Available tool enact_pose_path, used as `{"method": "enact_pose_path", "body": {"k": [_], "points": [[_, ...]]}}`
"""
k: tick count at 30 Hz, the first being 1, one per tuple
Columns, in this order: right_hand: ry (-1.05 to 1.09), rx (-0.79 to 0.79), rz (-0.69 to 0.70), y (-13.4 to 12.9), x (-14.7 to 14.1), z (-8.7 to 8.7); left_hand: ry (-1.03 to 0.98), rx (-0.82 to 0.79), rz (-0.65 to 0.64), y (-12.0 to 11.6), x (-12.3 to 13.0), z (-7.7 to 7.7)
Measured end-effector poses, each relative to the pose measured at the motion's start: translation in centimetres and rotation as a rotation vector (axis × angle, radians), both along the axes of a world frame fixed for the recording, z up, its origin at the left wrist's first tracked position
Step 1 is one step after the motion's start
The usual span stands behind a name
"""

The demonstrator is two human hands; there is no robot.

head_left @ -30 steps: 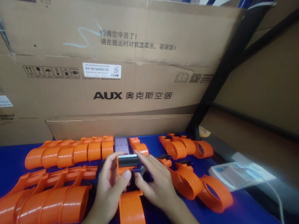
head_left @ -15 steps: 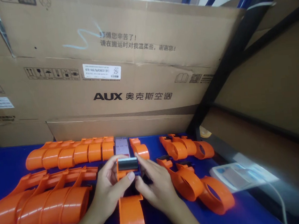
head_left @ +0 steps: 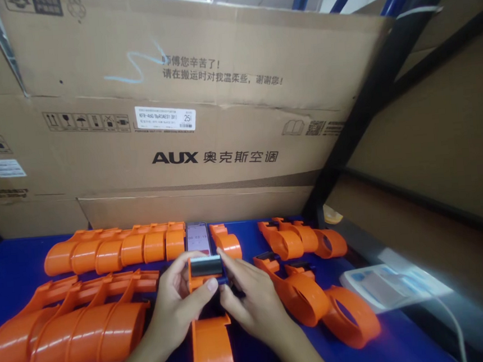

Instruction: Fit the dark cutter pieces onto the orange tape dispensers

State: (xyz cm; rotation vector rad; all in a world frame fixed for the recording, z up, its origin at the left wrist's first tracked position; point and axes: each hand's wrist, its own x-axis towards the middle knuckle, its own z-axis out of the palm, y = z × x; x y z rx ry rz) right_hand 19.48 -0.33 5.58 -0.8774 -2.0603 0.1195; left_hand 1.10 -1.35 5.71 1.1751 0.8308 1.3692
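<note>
An orange plastic tape dispenser is held upright at the bottom centre, its round part toward me. Across its far end lies a black roller with a white toothed strip along the top edge. My left hand grips the dispenser's left side, thumb on the orange part just below the roller. On the right side, my right hand holds the same end between thumb and fingers, by a small dark blue piece. Its fingertips are partly hidden behind the dispenser.
Rows of orange dispensers lie at the left, and several more at the right. A phone stands behind my hands. A white-and-blue box with a cable is at right. A large carton forms the back.
The view has shifted very slightly. Both hands keep nearly the same hold on the dispenser.
</note>
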Motion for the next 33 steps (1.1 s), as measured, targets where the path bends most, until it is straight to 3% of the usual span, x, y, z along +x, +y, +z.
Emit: {"method": "enact_pose_path", "body": {"k": [9,21,33], "points": [[-0.132,0.113,-0.039,0.2,-0.1,0.5,-0.147,-0.067,0.017,0.0,0.7,-0.2],[-0.147,0.344,-0.079,0.4,-0.1,-0.5,-0.101,-0.067,0.014,-0.6,0.7,-0.6],[-0.175,0.385,-0.108,0.0,-0.8,-0.4,-0.076,-0.068,-0.017,-0.5,0.8,-1.0]]}}
